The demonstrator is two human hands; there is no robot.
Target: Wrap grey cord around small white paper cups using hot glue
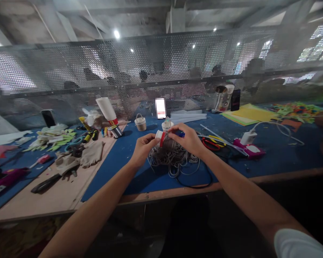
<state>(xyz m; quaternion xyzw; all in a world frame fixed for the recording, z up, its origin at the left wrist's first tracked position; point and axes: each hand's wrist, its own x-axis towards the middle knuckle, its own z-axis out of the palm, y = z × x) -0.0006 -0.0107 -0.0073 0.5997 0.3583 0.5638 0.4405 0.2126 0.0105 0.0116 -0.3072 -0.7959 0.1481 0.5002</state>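
Note:
A paper cup [162, 137], white with a red band, lies tilted on its side between my hands, grey cord wound round part of it. My left hand [144, 147] grips the cup at its white end, thumb and fingers closed. On the cup's other side, my right hand [187, 138] pinches the grey cord against the wall; its fingertips partly hide the cord. Below both hands a loose tangle of grey cord [174, 163] is heaped on the blue table mat [115, 172]. Two small cord-wrapped baskets stand behind: one with a handle [140, 124], the other [167, 124] partly behind my right hand.
Scissors with red handles [211, 144] and a magenta power strip [250, 148] lie to the right. At left are stacked paper cups [107, 109], work gloves [91, 154] and paper strips. A lit phone [160, 108] stands before the perforated metal screen [140, 86].

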